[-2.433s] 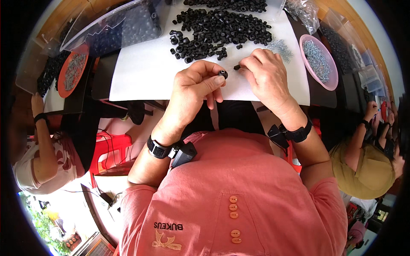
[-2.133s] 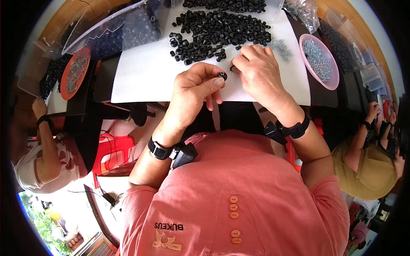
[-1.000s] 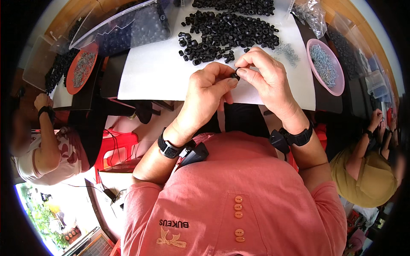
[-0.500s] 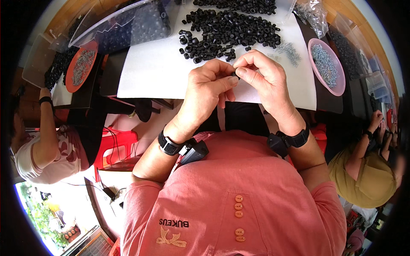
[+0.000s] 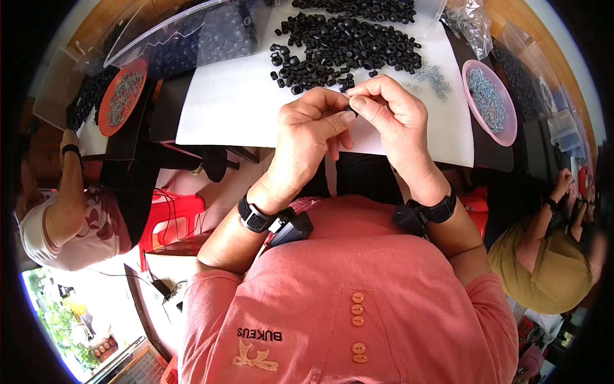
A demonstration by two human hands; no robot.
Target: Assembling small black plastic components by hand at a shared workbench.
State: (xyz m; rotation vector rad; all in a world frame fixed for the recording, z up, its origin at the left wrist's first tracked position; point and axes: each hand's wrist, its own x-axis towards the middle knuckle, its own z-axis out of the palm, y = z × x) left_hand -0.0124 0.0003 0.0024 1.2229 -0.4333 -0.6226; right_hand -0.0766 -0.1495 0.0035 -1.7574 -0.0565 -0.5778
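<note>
Over the near edge of the white sheet (image 5: 217,109), my two hands meet fingertip to fingertip. My left hand (image 5: 312,126) pinches a small black plastic part (image 5: 352,110), mostly covered by the fingers. My right hand (image 5: 398,118) is closed too, thumb and forefinger pressed together right at that part; what sits between them is too small and hidden to make out. Beyond the hands lies a heap of small black plastic caps and rings (image 5: 345,48). To its right, small silvery metal pieces (image 5: 435,82) are scattered on the sheet.
A pink bowl (image 5: 471,70) of silvery pieces stands at right, an orange-red one (image 5: 107,130) at left. A clear plastic bin (image 5: 160,41) with black parts is at far left; a clear bag (image 5: 470,25) lies far right. Other people sit at left (image 5: 70,217) and right (image 5: 543,262).
My right thumb and forefinger have shifted slightly up and left over the black part, covering more of it. The left hand keeps nearly the same place and grip.
</note>
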